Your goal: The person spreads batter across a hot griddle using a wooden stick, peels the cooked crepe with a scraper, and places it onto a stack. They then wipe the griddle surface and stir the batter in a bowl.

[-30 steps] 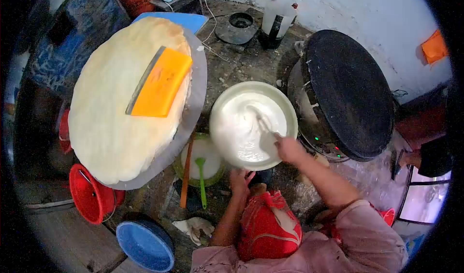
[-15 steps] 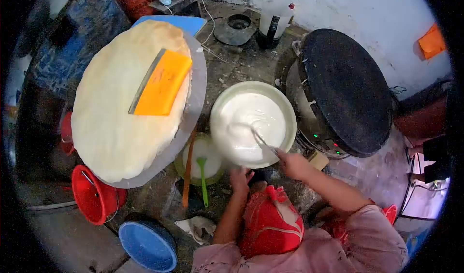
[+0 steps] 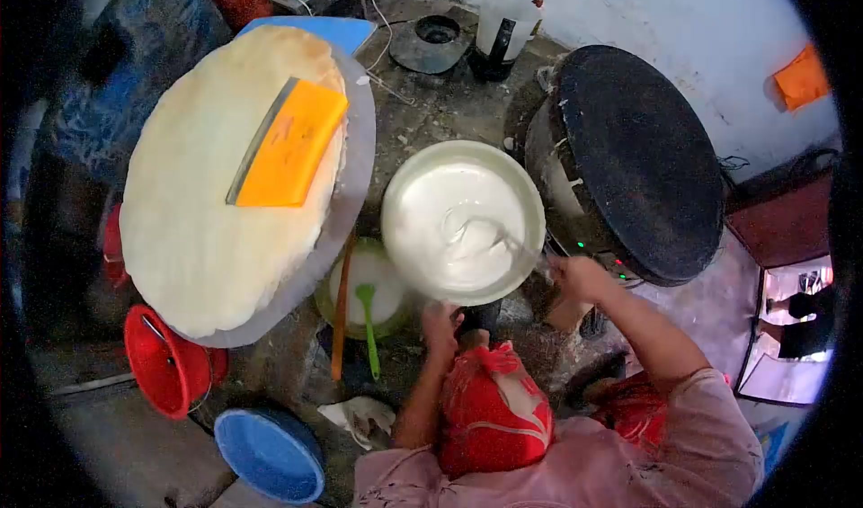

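Observation:
A large pale bowl (image 3: 463, 150) of thick white batter (image 3: 449, 189) stands in front of me. My right hand (image 3: 575, 279) is wrapped round the handle of a whisk (image 3: 517, 247), whose batter-coated head sits in the batter near the right of the bowl. My left hand (image 3: 440, 326) grips the bowl's near rim, its fingers partly hidden. Left of the bowl is a smaller greenish bowl (image 3: 322, 308) of pale liquid, with a green spatula (image 3: 369, 328) and a long wooden stick (image 3: 341, 319) across it.
A round black griddle (image 3: 638, 162) stands on the right. At left, flat pancakes (image 3: 207, 184) lie on a round board, topped by an orange scraper (image 3: 292, 148). A red bucket (image 3: 162, 364) and a blue basin (image 3: 270, 454) sit lower left. A pitcher (image 3: 499, 40) stands behind.
The whisk's head has swept rightward through the batter, and my right hand has moved slightly right. My left hand stays at the rim. The whole view has shifted a little.

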Demonstrator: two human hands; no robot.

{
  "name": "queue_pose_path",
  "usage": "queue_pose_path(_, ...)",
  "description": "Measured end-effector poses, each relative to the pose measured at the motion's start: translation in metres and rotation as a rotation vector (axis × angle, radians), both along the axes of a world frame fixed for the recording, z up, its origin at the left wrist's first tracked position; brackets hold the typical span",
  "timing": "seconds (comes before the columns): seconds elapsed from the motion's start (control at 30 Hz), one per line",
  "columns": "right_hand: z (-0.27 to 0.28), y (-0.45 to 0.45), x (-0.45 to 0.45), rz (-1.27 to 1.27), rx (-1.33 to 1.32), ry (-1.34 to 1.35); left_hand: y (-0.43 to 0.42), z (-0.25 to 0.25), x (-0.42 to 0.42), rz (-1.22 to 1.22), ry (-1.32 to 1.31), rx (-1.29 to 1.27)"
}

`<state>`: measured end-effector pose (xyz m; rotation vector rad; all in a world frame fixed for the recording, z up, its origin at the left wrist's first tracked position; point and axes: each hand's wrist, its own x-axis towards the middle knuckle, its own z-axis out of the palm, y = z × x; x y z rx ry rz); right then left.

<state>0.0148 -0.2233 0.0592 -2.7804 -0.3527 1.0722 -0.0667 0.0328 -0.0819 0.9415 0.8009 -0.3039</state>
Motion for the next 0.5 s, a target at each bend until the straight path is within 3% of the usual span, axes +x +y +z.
queue_pose_path(0.03, -0.007, 0.006, 0.010, -0.057, 0.136, -0.177, 0.001, 0.000, -0.003, 0.003, 0.008, 0.005)
queue_pose_path(0.17, -0.001, 0.094, 0.005, -0.140, 0.126, -0.161, 0.001, 0.003, 0.004, 0.044, 0.032, 0.079)
queue_pose_path(0.23, 0.010, 0.064, -0.014, -0.103, 0.129, -0.176, -0.002, -0.001, 0.002, 0.044, 0.047, 0.127)
queue_pose_path(0.3, 0.028, 0.020, -0.018, -0.055, 0.054, 0.100, 0.000, -0.005, 0.004, 0.017, 0.011, 0.103)
queue_pose_path(0.37, 0.020, 0.017, 0.001, -0.139, 0.061, -0.143, -0.002, -0.004, 0.000, 0.000, -0.011, 0.090)
queue_pose_path(0.43, -0.030, 0.043, 0.022, -0.236, 0.026, -0.138, -0.003, 0.001, 0.002, 0.053, 0.021, 0.137)
queue_pose_path(0.5, -0.065, 0.078, 0.017, -0.182, 0.159, -0.236, 0.000, -0.004, 0.002, 0.002, -0.016, 0.164)
